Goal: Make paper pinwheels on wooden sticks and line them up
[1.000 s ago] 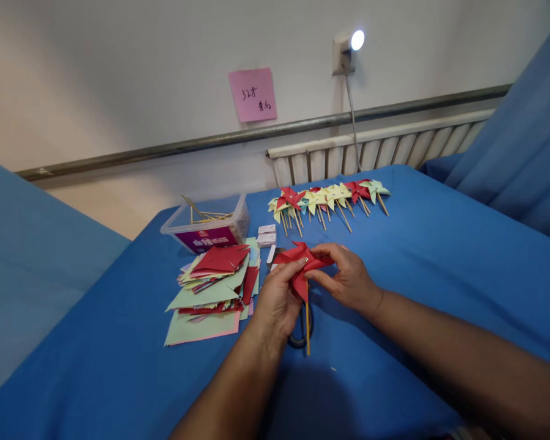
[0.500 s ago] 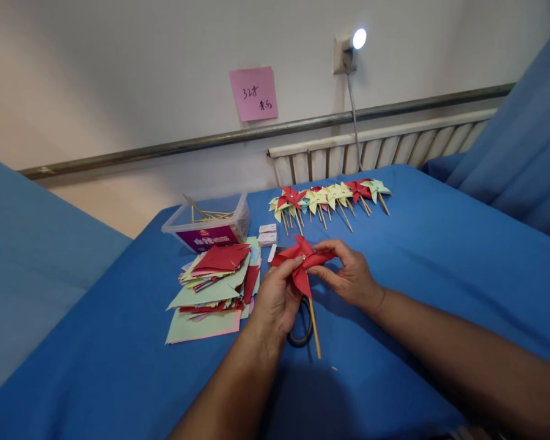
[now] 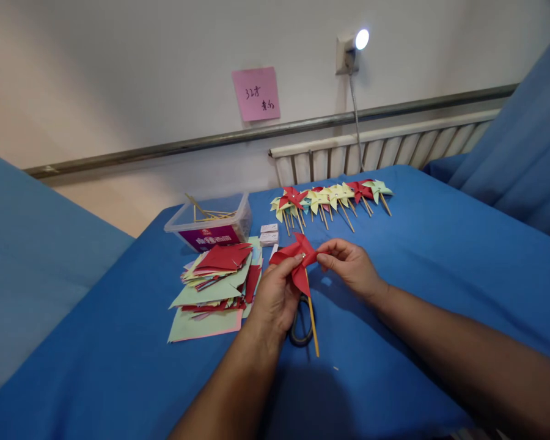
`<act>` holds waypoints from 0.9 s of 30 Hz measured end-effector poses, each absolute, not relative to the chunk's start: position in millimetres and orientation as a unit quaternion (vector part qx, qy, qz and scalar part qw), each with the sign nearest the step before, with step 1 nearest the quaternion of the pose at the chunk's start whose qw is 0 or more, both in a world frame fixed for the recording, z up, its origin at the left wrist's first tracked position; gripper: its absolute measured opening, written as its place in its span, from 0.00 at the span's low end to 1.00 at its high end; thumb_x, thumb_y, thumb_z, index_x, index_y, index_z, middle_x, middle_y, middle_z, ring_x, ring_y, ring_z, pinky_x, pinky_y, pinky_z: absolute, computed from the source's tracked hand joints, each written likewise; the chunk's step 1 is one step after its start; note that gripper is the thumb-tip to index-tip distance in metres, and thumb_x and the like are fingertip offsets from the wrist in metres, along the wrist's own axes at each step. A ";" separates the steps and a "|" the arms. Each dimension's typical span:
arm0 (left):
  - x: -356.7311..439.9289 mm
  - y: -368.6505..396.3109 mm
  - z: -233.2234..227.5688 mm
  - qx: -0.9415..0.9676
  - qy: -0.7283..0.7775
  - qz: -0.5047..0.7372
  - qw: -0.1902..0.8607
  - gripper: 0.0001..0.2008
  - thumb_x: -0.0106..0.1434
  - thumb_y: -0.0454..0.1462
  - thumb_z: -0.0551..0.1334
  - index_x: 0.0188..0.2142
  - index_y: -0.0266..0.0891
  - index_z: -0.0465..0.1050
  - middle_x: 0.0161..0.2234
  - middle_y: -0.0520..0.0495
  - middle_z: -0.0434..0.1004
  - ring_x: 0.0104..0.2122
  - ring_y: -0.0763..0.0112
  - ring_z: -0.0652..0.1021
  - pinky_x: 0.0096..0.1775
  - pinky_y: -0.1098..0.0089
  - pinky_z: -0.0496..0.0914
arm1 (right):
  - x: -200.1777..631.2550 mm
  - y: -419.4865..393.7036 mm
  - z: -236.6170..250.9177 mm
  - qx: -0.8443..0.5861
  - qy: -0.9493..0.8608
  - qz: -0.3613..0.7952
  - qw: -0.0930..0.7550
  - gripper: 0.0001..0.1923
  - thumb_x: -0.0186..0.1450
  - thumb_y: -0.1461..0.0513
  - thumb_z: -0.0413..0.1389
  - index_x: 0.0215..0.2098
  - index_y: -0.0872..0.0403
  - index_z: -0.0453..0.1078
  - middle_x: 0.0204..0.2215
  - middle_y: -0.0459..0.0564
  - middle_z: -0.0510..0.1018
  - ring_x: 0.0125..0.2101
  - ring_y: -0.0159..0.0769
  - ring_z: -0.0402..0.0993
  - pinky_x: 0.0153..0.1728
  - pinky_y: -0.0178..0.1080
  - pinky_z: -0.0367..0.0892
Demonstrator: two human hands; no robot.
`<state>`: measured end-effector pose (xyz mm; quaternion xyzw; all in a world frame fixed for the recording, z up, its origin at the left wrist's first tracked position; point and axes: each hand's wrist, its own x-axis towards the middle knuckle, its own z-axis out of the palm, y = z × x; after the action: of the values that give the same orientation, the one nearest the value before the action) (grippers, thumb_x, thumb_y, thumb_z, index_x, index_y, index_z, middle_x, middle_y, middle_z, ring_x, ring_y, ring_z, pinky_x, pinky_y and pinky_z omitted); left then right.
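A red paper pinwheel (image 3: 301, 281) on a thin wooden stick (image 3: 313, 327) is held up over the table. My left hand (image 3: 278, 296) is closed on it from the left, the thumb lying by the pin at its centre. On the other side, my right hand (image 3: 352, 269) pinches the tip of the right blade between thumb and fingers. Below the pinwheel lie scissors (image 3: 301, 338), of which mainly a black handle loop shows; the rest is hidden by my left hand and the pinwheel.
Stacked coloured paper (image 3: 211, 299) lies left of my hands. Behind it stands a clear plastic box (image 3: 250, 215) holding wooden sticks, with two small white boxes (image 3: 269, 237) beside it. Several pinwheels on sticks (image 3: 332, 197) lie in a row along the back of the blue-covered table (image 3: 440, 256).
My right hand has slid slightly outward to the right, from the folded part of the right blade to its tip. The left hand keeps its hold on the pinwheel.
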<state>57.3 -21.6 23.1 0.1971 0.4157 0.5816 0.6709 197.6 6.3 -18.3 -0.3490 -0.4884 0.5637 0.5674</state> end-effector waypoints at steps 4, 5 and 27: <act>57.3 -22.1 20.8 0.215 0.413 0.575 0.673 0.06 0.52 0.30 0.68 0.31 0.32 0.78 0.28 0.48 0.80 0.26 0.75 0.77 0.32 0.75 0.70 | 198.9 7.4 -19.1 -0.342 -0.476 0.583 0.563 0.13 0.54 0.54 0.66 0.28 0.54 0.72 0.19 0.42 0.73 0.21 0.28 0.67 0.26 0.34 0.64; 57.4 -22.2 20.3 0.217 0.414 0.575 0.672 0.05 0.52 0.30 0.68 0.31 0.32 0.78 0.28 0.48 0.80 0.26 0.74 0.77 0.32 0.75 0.70 | 199.1 7.3 -19.8 -0.340 -0.470 0.588 0.563 0.13 0.54 0.53 0.66 0.28 0.54 0.72 0.20 0.42 0.73 0.21 0.28 0.67 0.26 0.34 0.64; 64.7 -24.2 16.0 0.285 0.429 0.569 0.641 0.13 0.48 0.32 0.69 0.36 0.32 0.78 0.31 0.45 0.81 0.29 0.71 0.77 0.35 0.73 0.69 | 203.3 -2.7 -19.9 -0.345 -0.744 0.212 0.531 0.23 0.60 0.55 0.62 0.51 0.50 0.64 0.47 0.54 0.72 0.47 0.42 0.71 0.48 0.47 0.68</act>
<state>64.7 -24.2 16.0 0.2850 0.4288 0.5692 0.6410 203.3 -2.7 -19.9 -0.3446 -0.7444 0.2120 0.5312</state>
